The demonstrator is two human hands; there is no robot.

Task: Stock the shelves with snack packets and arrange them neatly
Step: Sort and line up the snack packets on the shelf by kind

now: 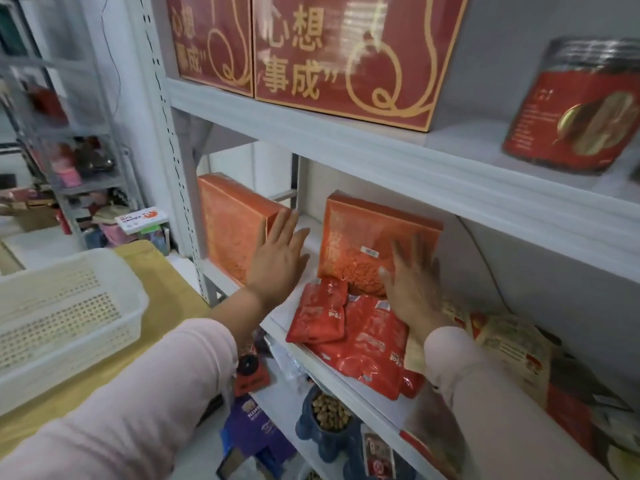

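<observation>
Several red snack packets [349, 336] lie flat in a loose pile at the front of the middle shelf [304, 355]. Behind them two orange boxes stand upright: one at the left [230, 226], one in the middle [360, 237]. My left hand [277, 252] is open, fingers spread, its fingertips at the right edge of the left box. My right hand [412, 282], blurred, is open with its palm laid flat against the front of the middle box, just above the packets. Neither hand holds anything.
A white perforated basket [62, 317] sits on a yellow surface at the left. Big red gift boxes [339, 57] and a red-labelled jar [575, 109] fill the upper shelf. Beige and red pouches [512, 344] lie right of the packets. Purple boxes and a blue bowl of kibble [329, 414] sit below.
</observation>
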